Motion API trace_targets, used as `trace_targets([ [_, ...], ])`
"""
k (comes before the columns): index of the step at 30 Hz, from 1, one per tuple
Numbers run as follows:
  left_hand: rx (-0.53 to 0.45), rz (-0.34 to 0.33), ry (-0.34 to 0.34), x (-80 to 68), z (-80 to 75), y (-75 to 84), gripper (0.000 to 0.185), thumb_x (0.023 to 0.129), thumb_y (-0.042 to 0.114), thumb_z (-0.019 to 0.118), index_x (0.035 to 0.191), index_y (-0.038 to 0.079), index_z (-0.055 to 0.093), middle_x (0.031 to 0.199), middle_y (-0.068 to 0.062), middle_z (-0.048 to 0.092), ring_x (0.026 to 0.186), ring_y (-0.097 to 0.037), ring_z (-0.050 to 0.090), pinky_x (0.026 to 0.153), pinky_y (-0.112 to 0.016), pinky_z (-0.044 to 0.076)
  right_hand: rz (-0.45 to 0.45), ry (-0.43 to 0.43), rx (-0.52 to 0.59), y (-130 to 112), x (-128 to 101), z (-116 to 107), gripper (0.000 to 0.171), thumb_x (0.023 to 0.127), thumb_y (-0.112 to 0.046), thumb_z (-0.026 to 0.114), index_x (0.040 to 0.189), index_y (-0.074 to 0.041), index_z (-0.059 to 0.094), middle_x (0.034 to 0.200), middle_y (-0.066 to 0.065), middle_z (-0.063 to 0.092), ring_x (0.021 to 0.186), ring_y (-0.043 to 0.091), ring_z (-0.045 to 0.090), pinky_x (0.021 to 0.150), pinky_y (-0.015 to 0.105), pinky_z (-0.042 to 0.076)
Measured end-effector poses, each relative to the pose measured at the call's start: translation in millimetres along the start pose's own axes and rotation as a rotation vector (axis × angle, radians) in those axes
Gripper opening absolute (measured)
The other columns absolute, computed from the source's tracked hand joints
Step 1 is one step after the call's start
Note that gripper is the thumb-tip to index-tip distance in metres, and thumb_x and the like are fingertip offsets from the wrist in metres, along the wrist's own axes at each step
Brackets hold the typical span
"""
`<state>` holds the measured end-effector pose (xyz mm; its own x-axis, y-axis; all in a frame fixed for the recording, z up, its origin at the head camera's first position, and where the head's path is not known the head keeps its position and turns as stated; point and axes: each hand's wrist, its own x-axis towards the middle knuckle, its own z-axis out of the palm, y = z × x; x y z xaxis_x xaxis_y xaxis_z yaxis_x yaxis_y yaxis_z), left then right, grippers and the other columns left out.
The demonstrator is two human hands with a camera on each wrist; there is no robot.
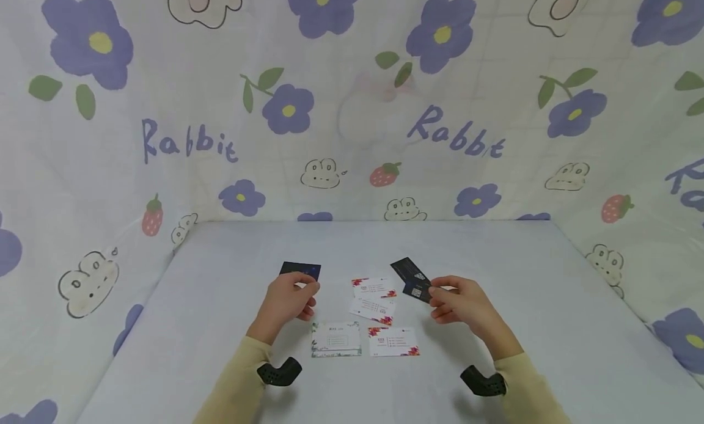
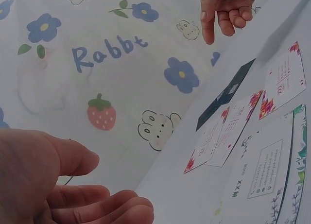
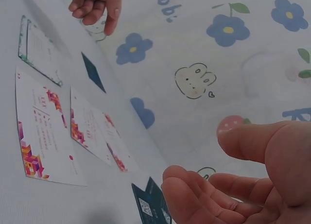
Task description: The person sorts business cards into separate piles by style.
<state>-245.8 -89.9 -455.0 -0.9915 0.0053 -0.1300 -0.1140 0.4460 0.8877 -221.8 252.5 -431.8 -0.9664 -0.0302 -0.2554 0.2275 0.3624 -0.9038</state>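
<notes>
My left hand (image 1: 288,299) is relaxed, thumb and fingers apart with nothing between them. It hovers over a dark card (image 1: 301,268), covering its lower part in the head view; the right wrist view has this card (image 3: 93,72) flat on the table, apart from the hand. My right hand (image 1: 462,302) is loosely bent and holds nothing. Its fingertips overlap two dark cards (image 1: 408,269) in the head view. These cards (image 2: 225,96) lie partly over each other on the table, below the hand in the left wrist view.
Between the hands, two white cards with red-orange corners (image 1: 374,286) overlap at the back. Nearer are a stack of white cards with green leaf edging (image 1: 336,338) and another red-cornered white card (image 1: 393,342). A flower-patterned cloth (image 1: 341,106) hangs behind the white table (image 1: 220,350).
</notes>
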Motion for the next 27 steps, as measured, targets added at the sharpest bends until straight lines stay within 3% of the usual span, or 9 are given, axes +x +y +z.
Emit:
trace_targets([
  [17, -0.01, 0.006, -0.001, -3.2, 2.1, 5.9, 0.032, 0.098, 0.024, 0.065, 0.121, 0.001, 0.066, 0.081, -0.016, 0.07, 0.054, -0.015, 0.065, 0.058, -0.028, 0.06, 0.005, -0.017, -0.008, 2, 0, 1, 0.048, 0.102, -0.022, 0.061, 0.14, 0.006, 0.049, 0.098, 0.018, 0.069, 0.07, 0.016, 0.069, 0.067, 0.03, 0.062],
  [27, 0.01, 0.0, -0.003, 4.2, 17.4, 3.7, 0.041, 0.099, 0.029, 0.065, 0.131, 0.005, 0.063, 0.107, -0.014, 0.075, 0.076, -0.015, 0.07, 0.073, -0.028, 0.061, -0.024, -0.031, -0.004, 5, 7, 16, 0.047, 0.101, -0.02, 0.06, 0.138, 0.007, 0.051, 0.11, 0.026, 0.071, 0.075, 0.019, 0.074, 0.069, 0.032, 0.063],
])
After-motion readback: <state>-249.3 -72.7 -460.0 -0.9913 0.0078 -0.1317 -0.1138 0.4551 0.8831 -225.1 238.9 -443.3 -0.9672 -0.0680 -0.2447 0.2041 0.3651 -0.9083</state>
